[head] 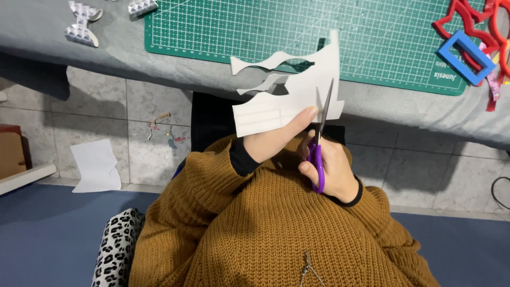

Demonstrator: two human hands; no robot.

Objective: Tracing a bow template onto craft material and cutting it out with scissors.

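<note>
My left hand (pixel 276 139) pinches a white paper sheet (pixel 289 93) with wavy cut-out strips, holding it up in front of my chest. My right hand (pixel 332 170) grips purple-handled scissors (pixel 320 143), whose blades point upward and bite into the paper's lower edge beside my left thumb. Both arms wear a mustard knitted sweater.
A green cutting mat (pixel 297 32) lies on the grey-covered table (pixel 79 56). Silver folded paper bows (pixel 82 24) sit at its far left. Red and blue frame-shaped cut-outs (pixel 470 37) lie at the right. A white paper scrap (pixel 95 166) and small bits lie on the tiled floor.
</note>
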